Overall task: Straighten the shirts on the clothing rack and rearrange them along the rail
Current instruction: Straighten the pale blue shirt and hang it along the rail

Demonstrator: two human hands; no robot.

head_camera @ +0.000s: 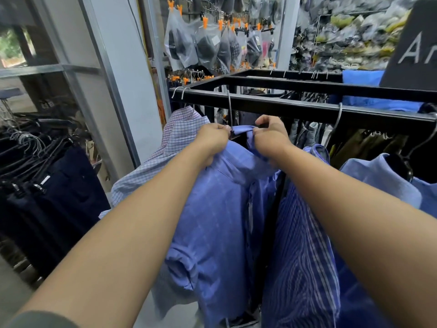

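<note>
A blue shirt (220,209) hangs on a wire hanger from the black rail (279,106) in the middle of the view. My left hand (212,137) pinches the left side of its collar. On the collar's right side my right hand (270,136) pinches the fabric with curled fingers. To the left hangs a pale checked shirt (175,138). A blue striped shirt (305,245) hangs on the right, and beyond it a plain light blue shirt (378,178). The hanger's hook rises between my two hands to the rail.
A second rack of dark trousers (47,185) on wire hangers stands at the left. Bagged goods on orange clips (212,43) hang on the back wall. A folded blue garment (364,78) and a dark sign (413,48) sit on the rack's top at the right.
</note>
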